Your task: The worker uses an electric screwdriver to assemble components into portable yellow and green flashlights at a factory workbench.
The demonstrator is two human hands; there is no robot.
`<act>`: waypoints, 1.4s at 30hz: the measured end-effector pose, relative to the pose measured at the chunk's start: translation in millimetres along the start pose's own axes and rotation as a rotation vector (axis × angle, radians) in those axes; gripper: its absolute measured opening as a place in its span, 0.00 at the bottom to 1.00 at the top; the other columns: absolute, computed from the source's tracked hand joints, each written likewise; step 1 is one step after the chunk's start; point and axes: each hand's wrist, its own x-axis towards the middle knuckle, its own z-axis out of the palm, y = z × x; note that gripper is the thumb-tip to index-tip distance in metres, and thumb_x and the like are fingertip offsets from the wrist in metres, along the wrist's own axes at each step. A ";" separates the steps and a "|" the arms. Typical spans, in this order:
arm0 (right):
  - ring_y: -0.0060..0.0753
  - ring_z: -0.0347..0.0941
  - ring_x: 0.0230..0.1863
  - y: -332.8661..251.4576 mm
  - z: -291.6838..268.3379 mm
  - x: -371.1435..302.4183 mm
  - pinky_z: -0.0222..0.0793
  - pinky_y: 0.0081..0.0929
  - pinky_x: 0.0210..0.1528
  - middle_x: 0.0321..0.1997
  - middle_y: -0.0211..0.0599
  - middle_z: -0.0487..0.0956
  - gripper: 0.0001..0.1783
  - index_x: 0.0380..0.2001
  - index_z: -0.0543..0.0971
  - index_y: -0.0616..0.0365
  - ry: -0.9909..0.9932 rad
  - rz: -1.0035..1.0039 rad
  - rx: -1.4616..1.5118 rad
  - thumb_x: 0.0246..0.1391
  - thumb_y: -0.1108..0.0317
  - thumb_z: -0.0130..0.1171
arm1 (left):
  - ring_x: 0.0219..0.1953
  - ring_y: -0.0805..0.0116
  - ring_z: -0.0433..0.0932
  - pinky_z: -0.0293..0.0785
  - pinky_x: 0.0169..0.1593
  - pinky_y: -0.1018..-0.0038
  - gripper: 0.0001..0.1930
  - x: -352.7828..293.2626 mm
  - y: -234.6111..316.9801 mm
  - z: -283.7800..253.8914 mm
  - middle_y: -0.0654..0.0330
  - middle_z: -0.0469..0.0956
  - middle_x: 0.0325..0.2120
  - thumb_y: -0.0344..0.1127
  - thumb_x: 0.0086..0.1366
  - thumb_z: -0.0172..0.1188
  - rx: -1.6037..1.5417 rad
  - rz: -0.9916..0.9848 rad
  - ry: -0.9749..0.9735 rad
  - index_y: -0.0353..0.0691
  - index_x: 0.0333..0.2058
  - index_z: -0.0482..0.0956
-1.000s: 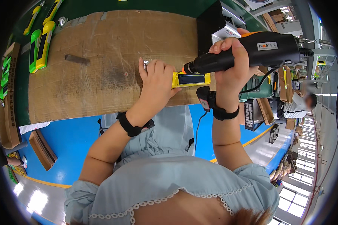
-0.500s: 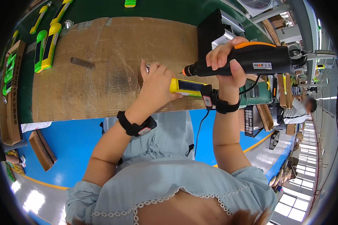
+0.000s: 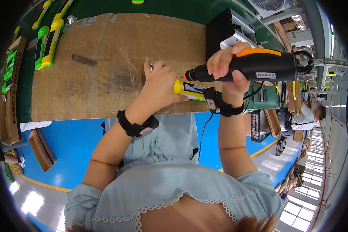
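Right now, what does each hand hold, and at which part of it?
The right hand grips the black and orange electric screwdriver around its body, near the front. The left hand holds the yellow part at its left end.

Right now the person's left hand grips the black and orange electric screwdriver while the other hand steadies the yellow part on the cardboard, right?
Not quite: the head view shows the right hand gripping the black and orange electric screwdriver; the left hand steadies the yellow part on the cardboard.
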 end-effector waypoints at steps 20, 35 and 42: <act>0.30 0.68 0.22 -20.0 3.7 -5.0 0.67 0.29 0.26 0.22 0.32 0.70 0.27 0.49 0.62 0.58 0.016 -0.098 0.116 0.49 0.62 0.61 | 0.46 0.64 0.69 0.40 0.61 0.42 0.05 -4.3 8.5 -8.0 0.67 0.78 0.26 0.37 0.53 0.63 -0.126 0.010 0.114 0.43 0.26 0.80; 0.30 0.68 0.21 -50.7 -13.7 -28.6 0.67 0.30 0.27 0.21 0.34 0.69 0.29 0.49 0.61 0.63 0.251 -0.180 -0.064 0.48 0.62 0.60 | 0.33 0.59 0.74 0.65 0.40 0.65 0.03 -8.8 35.5 2.8 0.59 0.78 0.27 0.29 0.54 0.59 0.052 -0.036 0.211 0.39 0.28 0.80; 0.30 0.68 0.21 -55.9 -25.2 -47.0 0.68 0.29 0.27 0.22 0.36 0.70 0.30 0.50 0.61 0.65 0.303 -0.184 -0.093 0.48 0.63 0.60 | 0.33 0.59 0.75 0.66 0.40 0.66 0.02 -4.3 42.1 -0.7 0.58 0.78 0.26 0.30 0.53 0.60 0.170 -0.071 0.158 0.40 0.26 0.81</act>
